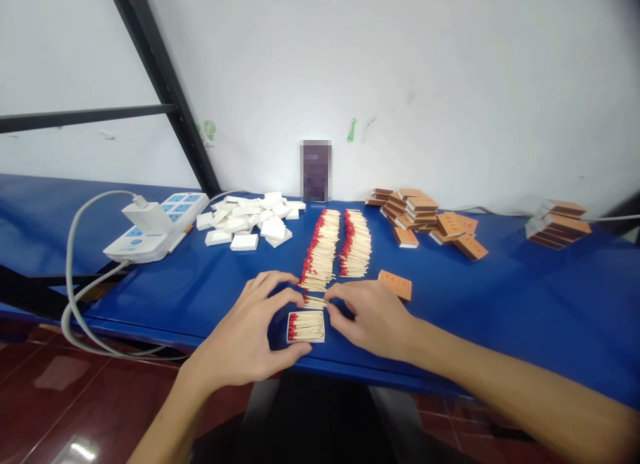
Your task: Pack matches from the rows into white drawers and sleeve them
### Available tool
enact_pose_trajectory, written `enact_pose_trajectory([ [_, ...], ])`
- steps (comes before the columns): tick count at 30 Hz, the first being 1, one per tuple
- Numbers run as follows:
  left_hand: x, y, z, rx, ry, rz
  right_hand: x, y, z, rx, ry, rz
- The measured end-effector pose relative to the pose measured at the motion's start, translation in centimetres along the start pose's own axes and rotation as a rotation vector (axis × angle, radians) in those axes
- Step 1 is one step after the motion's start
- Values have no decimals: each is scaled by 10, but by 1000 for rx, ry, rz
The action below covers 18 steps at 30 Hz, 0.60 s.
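While the left hand [250,334] curves around the white tray [319,340], thumb by its near edge and well apart from the fingers, which reach the red heads of a small bunch of matches [315,303], the right hand [373,317] bends its thumb and forefinger to the bunch's plain ends; whether they pinch, I cannot tell. Near the blue worktop's [475,304] front edge, the tray holds pale, red-tipped sticks [307,326], heads left.

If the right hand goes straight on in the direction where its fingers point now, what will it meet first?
The right hand would probably meet the small row of matches just ahead first; whether they touch now is unclear.
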<state>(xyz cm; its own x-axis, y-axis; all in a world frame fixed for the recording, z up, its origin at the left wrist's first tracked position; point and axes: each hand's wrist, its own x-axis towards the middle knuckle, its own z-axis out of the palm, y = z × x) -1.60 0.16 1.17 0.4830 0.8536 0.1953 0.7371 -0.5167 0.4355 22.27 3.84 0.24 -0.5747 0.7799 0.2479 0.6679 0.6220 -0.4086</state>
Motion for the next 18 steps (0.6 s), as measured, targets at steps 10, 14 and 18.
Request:
enact_pose_trajectory([
  [10,-1,1,-4,-22,-41,31,0,0,-1,-10,15,6],
  [14,0,1,-4,-23,-58,23,0,0,-1,-35,-5,1],
  [18,2,1,-5,-50,-79,24,0,1,2,-38,21,-8],
])
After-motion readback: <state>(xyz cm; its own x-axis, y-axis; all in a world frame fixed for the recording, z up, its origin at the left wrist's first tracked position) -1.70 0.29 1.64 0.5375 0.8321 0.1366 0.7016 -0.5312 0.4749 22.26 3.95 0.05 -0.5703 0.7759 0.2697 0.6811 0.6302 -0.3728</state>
